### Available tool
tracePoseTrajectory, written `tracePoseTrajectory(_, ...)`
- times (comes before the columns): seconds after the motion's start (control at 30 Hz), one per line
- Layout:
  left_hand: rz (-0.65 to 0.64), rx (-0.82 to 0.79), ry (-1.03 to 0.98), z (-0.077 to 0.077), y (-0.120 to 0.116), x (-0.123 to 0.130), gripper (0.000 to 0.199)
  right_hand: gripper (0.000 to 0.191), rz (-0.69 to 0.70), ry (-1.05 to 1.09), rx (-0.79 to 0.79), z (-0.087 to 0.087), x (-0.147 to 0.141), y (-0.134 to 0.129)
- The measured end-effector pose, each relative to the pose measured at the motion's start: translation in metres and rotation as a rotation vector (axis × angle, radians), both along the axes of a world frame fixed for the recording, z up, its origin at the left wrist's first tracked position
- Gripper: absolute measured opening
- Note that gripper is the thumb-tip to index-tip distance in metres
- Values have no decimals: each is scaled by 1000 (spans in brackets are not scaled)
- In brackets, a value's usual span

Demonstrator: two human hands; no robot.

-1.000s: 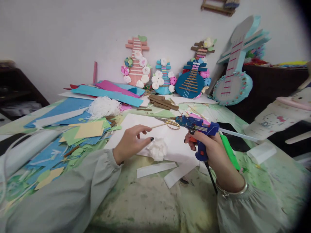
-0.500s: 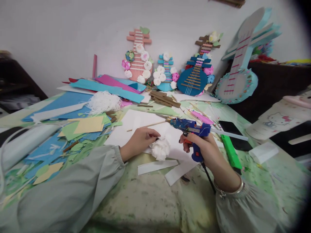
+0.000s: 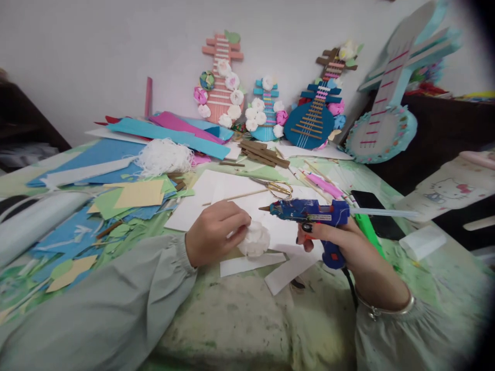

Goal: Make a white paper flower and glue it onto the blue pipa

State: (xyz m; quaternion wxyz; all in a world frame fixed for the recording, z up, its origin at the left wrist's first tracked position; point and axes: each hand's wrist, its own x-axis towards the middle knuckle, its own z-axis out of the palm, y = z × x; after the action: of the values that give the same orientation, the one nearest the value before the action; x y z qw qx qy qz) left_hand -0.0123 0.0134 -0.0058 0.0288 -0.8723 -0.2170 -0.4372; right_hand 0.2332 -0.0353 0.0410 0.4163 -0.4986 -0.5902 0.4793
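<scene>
My left hand (image 3: 218, 232) is closed on the left edge of a white paper flower (image 3: 255, 239); its fingertips are partly hidden behind the petals. My right hand (image 3: 340, 239) grips a blue hot glue gun (image 3: 309, 211) by its handle, with a clear glue stick (image 3: 382, 212) poking out at the back. The nozzle points left, above the flower and apart from it. Two white paper strips, one a flat strip (image 3: 247, 265) and one a slanted strip (image 3: 290, 273), lie just in front of the flower. Behind it a white sheet (image 3: 197, 206) lies on the table.
Gold-handled scissors (image 3: 280, 189) and a thin wooden stick (image 3: 243, 196) lie on the sheet. Paper scraps (image 3: 139, 200) and a tangle of white string (image 3: 164, 157) cover the left. A black phone (image 3: 375, 214) and a cup (image 3: 452, 185) stand right. Decorated paper lutes (image 3: 311, 123) lean at the wall.
My right hand has shifted the glue gun to the right and slightly down, uncovering the scissors' handles. My left hand has turned over the flower's edge. The view has shifted slightly.
</scene>
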Motion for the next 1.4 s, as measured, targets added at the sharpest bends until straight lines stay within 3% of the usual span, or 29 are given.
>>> tracePoseTrajectory(0.17,0,60,67,2,2,-5,9,16,-56,-64,-53,7,0,-7)
tracePoseTrajectory(0.37,34,67,71,4,0,-4,9,14,-1,-159,-75,4,4,-5)
tracePoseTrajectory(0.7,20,78,67,4,1,-4,9,4,-66,-143,-44,0,6,-7)
tracePoseTrajectory(1.4,24,69,62,0,2,-6,9,16,-11,-154,-102,5,2,-7)
